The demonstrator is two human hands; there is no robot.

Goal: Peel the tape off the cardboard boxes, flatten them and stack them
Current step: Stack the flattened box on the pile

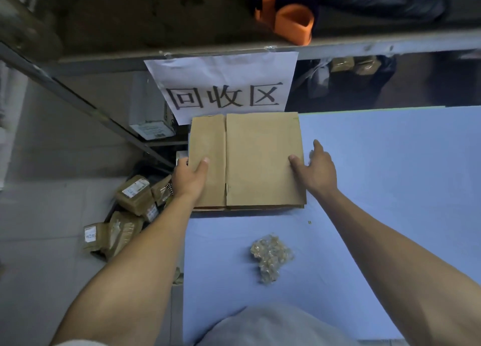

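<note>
- Pale cloth [273, 327], blurred, fills the near edge of the view, over the blue table [390, 189]
- Crumpled clear tape [270, 257] lies in a wad on the table, near the person and apart from everything else
- Both bare forearms reach away from the person to the flattened box [260, 160], which lies at the table's far left corner on top of more flat cardboard whose edges show beneath its near side
- The left hand [188, 176] grips the box's left edge, thumb on top, fingers hidden under or behind the edge
- The right hand [316, 167] holds the box's right edge, thumb pressed on top, the forefinger straight and pointing away along the table just beside the edge; its other fingers cannot be seen
- Taped brown parcels [125, 215] lie heaped on the floor, left of the table
- A white sign [223, 85] with three black characters hangs from a metal shelf [364, 47] just beyond the box
- An orange roll [294, 26] sits on that shelf, farthest off
</note>
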